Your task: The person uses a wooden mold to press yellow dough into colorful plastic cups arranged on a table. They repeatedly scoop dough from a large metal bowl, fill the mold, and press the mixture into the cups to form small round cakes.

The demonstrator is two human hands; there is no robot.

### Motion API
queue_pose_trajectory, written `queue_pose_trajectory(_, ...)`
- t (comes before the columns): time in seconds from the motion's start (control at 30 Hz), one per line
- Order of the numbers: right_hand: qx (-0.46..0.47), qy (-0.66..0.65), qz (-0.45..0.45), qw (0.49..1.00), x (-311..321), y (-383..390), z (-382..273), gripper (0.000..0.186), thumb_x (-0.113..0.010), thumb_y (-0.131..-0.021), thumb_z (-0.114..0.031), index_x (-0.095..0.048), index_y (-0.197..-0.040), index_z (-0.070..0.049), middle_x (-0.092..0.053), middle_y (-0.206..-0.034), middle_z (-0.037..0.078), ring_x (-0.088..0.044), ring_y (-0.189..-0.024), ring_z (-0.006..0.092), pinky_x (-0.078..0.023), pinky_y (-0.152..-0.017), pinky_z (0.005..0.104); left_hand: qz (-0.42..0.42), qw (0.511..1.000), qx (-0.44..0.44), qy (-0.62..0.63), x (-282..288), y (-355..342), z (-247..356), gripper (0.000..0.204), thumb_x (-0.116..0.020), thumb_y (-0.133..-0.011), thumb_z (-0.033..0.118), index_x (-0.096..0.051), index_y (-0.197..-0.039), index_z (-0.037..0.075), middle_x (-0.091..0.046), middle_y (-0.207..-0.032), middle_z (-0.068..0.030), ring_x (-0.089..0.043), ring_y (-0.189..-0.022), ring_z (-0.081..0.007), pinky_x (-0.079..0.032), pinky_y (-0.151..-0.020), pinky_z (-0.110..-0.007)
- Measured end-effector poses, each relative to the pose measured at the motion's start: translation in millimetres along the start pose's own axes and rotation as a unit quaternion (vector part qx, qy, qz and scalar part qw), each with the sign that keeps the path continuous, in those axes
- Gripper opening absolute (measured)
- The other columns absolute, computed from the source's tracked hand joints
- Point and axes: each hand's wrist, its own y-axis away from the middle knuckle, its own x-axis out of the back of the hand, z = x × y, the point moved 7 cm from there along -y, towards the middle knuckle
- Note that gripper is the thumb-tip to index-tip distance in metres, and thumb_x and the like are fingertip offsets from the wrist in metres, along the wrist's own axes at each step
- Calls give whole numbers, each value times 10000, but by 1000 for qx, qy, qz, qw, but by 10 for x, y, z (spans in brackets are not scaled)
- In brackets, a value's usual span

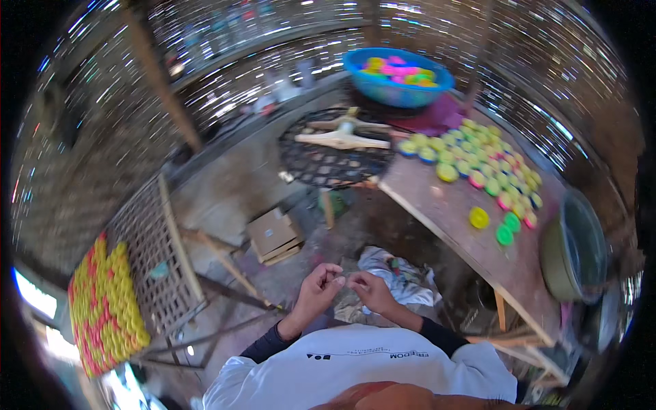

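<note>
My left hand (322, 290) and my right hand (370, 292) are close together at chest height near the lower middle, fingertips almost meeting. Both have curled fingers; whatever is between the fingertips, if anything, is too small to make out. Beyond them on the floor lie a pale cloth bundle (396, 277) and, to the left, a stack of flattened cardboard (271, 232). The picture is somewhat blurred.
A wooden table (437, 205) at right holds many small colourful round pieces (499, 167), a blue tub (389, 92) and a green tub (553, 246). A mesh rack (164, 260) with red-yellow pieces (102, 307) stands left. A round black grid (321, 164) carries pale crossed pieces.
</note>
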Motion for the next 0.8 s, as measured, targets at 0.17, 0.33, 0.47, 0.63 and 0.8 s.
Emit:
queue_pose_trajectory(0.17, -88, 28, 238, 967, 1700, 1344, 422, 174, -506, -869, -130, -584, -784, 0, -598, -695, 83, -581, -668, 156, -462, -634, 278, -65, 995, -32, 65, -939, -238, 200, 174, -588, -836, 82, -539, -997, 35, -403, -676, 83, -348, -596, -6, -288, -528, -174)
queue_pose_trajectory(0.33, -157, 19, 414, 897, 2481, 1590, 350, 222, -510, -875, -152, -547, -723, 5, -558, -641, 82, -550, -605, 169, -444, -574, 282, -28, 999, -27, -12, -715, -441, 281, 171, -544, -865, 122, -577, -731, 21, -417, -588, 57, -376, -577, -38, -307, -524, -199)
queue_pose_trajectory(0.47, -33, 142, 372, 917, 2461, 679, -182, 184, -565, -846, -193, -553, -879, -12, -568, -727, 105, -576, -658, 207, -468, -617, 312, 55, 994, -93, 32, -428, -955, 421, 74, -555, -844, 91, -568, -862, 20, -390, -644, 55, -359, -602, -45, -294, -532, -196)
queue_pose_trajectory(0.63, 177, 290, 239, 910, 2161, -1070, -707, 643, -705, -700, -239, -421, -1237, -29, -497, -1120, 159, -486, -1075, 305, -403, -907, 376, 103, 972, -207, -39, -186, -1525, 789, 229, -587, -812, 72, -524, -1027, 26, -384, -713, 49, -355, -642, -47, -299, -566, -190)
queue_pose_trajectory(0.8, 142, 524, 122, 831, 1983, -2766, -429, 958, -783, -572, -365, -297, -1319, -15, -370, -1285, 251, -338, -1211, 409, -297, -1003, 454, 91, 984, -140, -59, 114, -1999, 556, 195, -628, -787, 98, -578, -963, 30, -408, -689, 51, -370, -639, -38, -307, -569, -190)
